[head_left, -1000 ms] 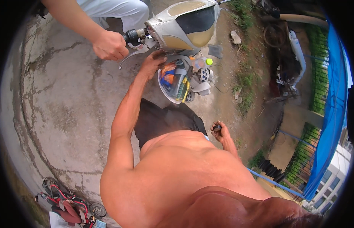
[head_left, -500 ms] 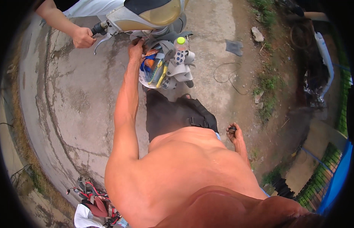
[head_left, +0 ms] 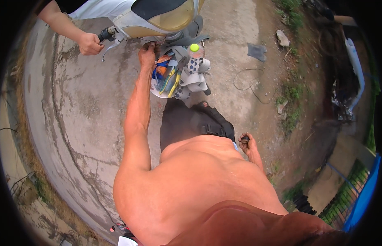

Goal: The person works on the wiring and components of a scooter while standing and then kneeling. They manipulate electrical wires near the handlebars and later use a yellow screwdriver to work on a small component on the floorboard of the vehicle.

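Observation:
My left hand [head_left: 147,55] reaches out to the front of a scooter [head_left: 158,25] with gold and white panels. Its fingers are pinched beside thin wires [head_left: 160,42] under the handlebar; what they hold is too small to make out. Just right of that hand sits a white round container [head_left: 162,95] packed with blue, orange and yellow items. A clear bottle with a lime cap [head_left: 194,48] and a grey-white dotted strap [head_left: 194,78] are beside it. Low at my right side, my right hand [head_left: 249,144] is curled around a small dark object [head_left: 244,140].
Another person's hand [head_left: 91,44] grips the scooter's left handlebar by the brake lever [head_left: 111,50]. On the concrete at the right lie a grey flat piece [head_left: 256,52] and a loop of thin wire [head_left: 248,80]. A stone [head_left: 282,38] and weeds [head_left: 292,92] edge the ground.
My right hand has shifted slightly left, toward my body. My left hand stays at the scooter wires. The red cycle and the person in white behind me have mostly left the view.

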`<control>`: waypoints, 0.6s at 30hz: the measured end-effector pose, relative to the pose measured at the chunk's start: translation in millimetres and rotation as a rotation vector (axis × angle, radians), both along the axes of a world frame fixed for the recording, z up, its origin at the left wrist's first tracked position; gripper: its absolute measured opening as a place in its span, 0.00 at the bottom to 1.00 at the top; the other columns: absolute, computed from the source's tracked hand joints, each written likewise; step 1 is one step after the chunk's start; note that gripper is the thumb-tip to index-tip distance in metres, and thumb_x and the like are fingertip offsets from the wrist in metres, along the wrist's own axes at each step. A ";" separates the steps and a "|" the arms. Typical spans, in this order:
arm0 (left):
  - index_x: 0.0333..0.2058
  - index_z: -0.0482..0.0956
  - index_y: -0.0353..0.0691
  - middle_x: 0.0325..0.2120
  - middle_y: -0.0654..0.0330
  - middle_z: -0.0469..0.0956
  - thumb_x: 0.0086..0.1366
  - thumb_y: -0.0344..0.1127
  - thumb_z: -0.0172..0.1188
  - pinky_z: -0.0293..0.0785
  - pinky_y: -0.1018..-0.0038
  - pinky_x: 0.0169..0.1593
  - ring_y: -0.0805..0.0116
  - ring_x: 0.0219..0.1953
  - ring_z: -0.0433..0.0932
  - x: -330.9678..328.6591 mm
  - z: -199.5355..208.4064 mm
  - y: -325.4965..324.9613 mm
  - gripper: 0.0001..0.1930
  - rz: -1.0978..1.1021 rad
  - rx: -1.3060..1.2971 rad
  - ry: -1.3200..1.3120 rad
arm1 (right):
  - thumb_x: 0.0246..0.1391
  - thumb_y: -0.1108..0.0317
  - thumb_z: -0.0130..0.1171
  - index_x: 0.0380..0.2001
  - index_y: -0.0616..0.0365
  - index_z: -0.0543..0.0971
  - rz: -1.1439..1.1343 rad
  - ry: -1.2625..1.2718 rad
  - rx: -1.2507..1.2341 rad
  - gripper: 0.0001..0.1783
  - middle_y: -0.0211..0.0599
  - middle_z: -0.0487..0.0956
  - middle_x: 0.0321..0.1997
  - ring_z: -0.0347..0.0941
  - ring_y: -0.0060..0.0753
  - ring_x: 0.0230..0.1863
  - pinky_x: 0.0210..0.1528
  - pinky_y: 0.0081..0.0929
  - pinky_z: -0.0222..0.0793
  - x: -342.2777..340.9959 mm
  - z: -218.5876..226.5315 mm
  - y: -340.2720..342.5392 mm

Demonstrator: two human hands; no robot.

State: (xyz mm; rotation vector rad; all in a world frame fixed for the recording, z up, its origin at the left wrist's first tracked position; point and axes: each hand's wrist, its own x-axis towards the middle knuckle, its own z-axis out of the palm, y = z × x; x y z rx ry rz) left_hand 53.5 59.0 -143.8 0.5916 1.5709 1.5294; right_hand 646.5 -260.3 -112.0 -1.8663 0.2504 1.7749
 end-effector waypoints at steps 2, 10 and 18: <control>0.42 0.84 0.32 0.27 0.59 0.83 0.71 0.35 0.59 0.75 0.74 0.33 0.72 0.26 0.78 -4.1 -3.3 -3.2 0.11 -0.013 -0.006 -0.036 | 0.68 0.55 0.53 0.42 0.53 0.77 0.012 0.012 -0.004 0.13 0.35 0.81 0.34 0.79 0.37 0.33 0.32 0.30 0.75 -11.7 -1.1 6.2; 0.34 0.79 0.34 0.21 0.62 0.78 0.67 0.34 0.63 0.67 0.75 0.26 0.75 0.20 0.72 -1.5 -4.2 -1.4 0.08 0.047 -0.082 0.097 | 0.68 0.54 0.54 0.41 0.52 0.78 -0.002 0.003 0.042 0.14 0.34 0.81 0.34 0.80 0.37 0.34 0.31 0.28 0.76 -31.2 -0.2 42.1; 0.40 0.80 0.30 0.23 0.60 0.79 0.64 0.34 0.69 0.72 0.75 0.28 0.73 0.22 0.75 13.4 31.9 -13.7 0.13 0.153 -0.043 0.150 | 0.67 0.54 0.55 0.42 0.53 0.78 -0.010 0.011 0.055 0.14 0.35 0.82 0.34 0.81 0.38 0.34 0.31 0.29 0.74 -35.5 3.1 40.1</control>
